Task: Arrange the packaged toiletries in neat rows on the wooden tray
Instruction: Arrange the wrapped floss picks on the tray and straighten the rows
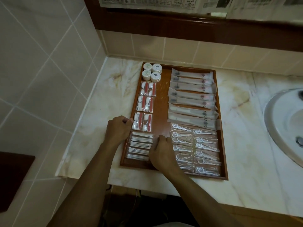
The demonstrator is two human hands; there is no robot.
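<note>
Late in the arranging, by the look of it. Tray (220, 112) at frame centre on a marble counter (101, 102), sink (285, 122) at the right edge. Already in rows: four round tubs (152, 72) at upper left of the tray, red-and-white packs (145, 106) in pairs below them, toothbrush sleeves (192, 97) down the right side, floss packs (195, 153) in two columns at lower right. Swab packs (140, 147) stacked at lower left, between the two hands.

Left hand (117, 128) at the tray's left rim, fingers curled, fingertips at the edge of the lowest red-and-white pack; pinching or merely nudging, cannot tell. Right hand (161, 153) just right of the swab stack, fingers curled against its ends; a true grip, also cannot tell.

Step in hand, probably: squaring the swab stack and the pack above it. Next move calls for light inward pushes from both sides, no lifting, and care not to disturb the floss column beside the right hand.
</note>
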